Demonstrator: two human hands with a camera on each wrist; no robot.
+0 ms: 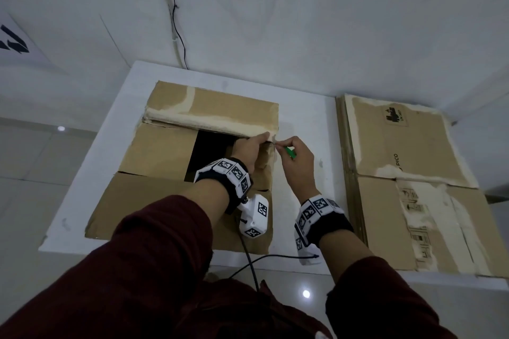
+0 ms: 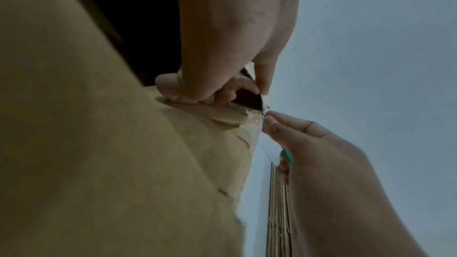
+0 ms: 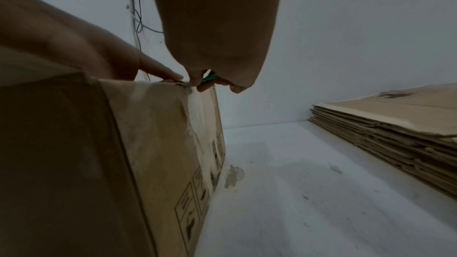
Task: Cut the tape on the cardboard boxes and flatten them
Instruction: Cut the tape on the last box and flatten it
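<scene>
Nearby, flattened boxes (image 1: 413, 179) lie on white table (image 1: 303, 124).

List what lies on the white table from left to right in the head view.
Open cardboard box → left hand gripping the box's flap edge → right hand holding the green cutter → stack of flattened boxes.

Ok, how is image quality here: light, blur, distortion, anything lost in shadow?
Head view: dim, bluish, wide-angle bending at the edges; the open box interior is black. Left wrist view: near cardboard soft and dark, while the left hand and right hand read fairly clearly. Right wrist view: the right hand is underexposed, the green cutter barely shows; the flattened stack is sharper.
</scene>
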